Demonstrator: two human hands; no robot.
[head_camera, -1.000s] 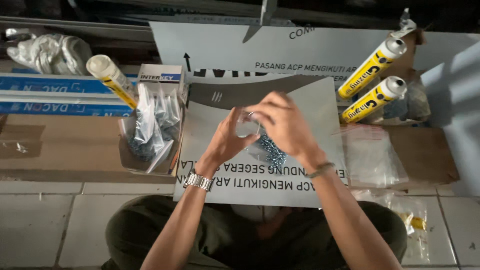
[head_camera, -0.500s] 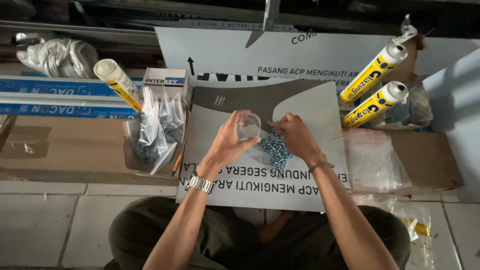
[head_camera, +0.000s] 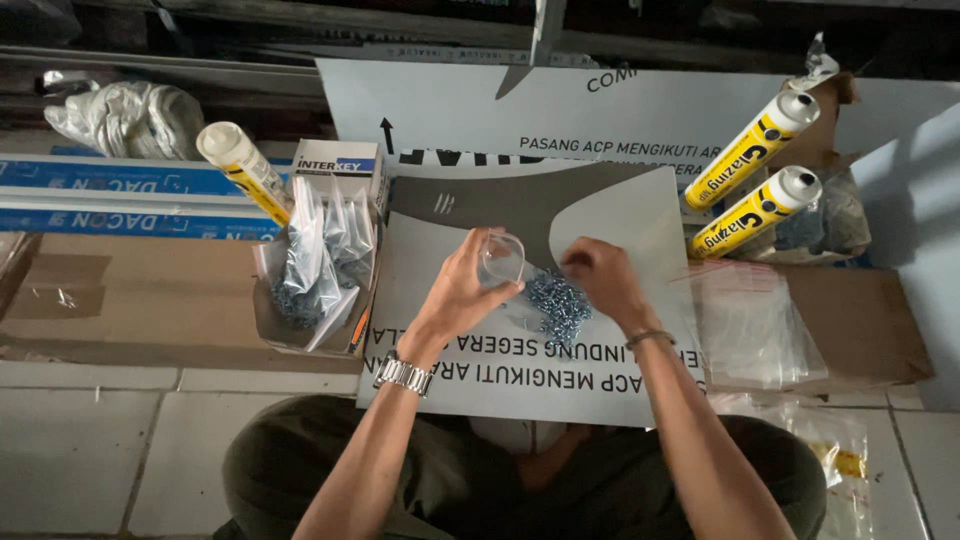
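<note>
Head view: left hand (head_camera: 462, 290) grips small clear plastic cup (head_camera: 501, 260), tilted, at centre. Right hand (head_camera: 598, 280), at 3 o'clock of cup, fingers pinched over glinting metal screw pile (head_camera: 556, 303) on smooth grey panel (head_camera: 620, 215). Bagged screws (head_camera: 318, 262) in cardboard box at 9 o'clock; yellow sealant tubes (head_camera: 752, 185) at 2.

Clutter around a printed grey panel on a tiled floor

Left of the panel (head_camera: 600, 380), an open cardboard box (head_camera: 300, 335) holds clear bags of small metal parts (head_camera: 318, 255), with a yellow sealant tube (head_camera: 243, 170) leaning just behind it and a crumpled white cloth (head_camera: 130, 118) farther back. Two more yellow tubes (head_camera: 750, 180) lie tilted at the upper right, above a stack of empty clear plastic bags (head_camera: 750, 325) on flattened cardboard (head_camera: 870, 330).
</note>
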